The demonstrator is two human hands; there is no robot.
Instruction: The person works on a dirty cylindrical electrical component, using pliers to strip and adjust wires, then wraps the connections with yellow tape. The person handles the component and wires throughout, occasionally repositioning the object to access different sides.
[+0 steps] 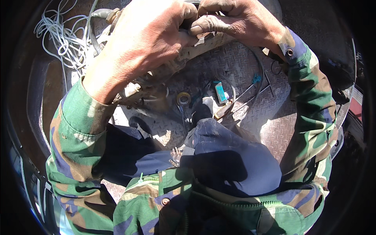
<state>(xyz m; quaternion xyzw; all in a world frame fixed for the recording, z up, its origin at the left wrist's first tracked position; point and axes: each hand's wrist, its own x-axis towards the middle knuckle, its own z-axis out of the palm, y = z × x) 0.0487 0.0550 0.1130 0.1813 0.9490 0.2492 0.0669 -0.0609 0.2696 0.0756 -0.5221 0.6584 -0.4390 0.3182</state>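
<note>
My left hand [152,37] and my right hand [244,21] meet at the top edge of the head view, above a dirty metal frame [211,45]. The fingers of my left hand are curled closed, and what they hold is hidden. On my right hand the thumb is pressed toward the bent fingers, close against the left hand. A dark part shows in the narrow gap between the two hands, too covered to name. Just left of my left hand, a grey hose [94,29] runs to a brass-coloured fitting [112,16].
A tangle of white cord [64,39] lies at the far left. On the patterned steel floor [276,133] are a tape roll [183,98], a small teal box [220,93], a teal-handled screwdriver [256,78] and a dark cable [260,66]. My knees are bent below.
</note>
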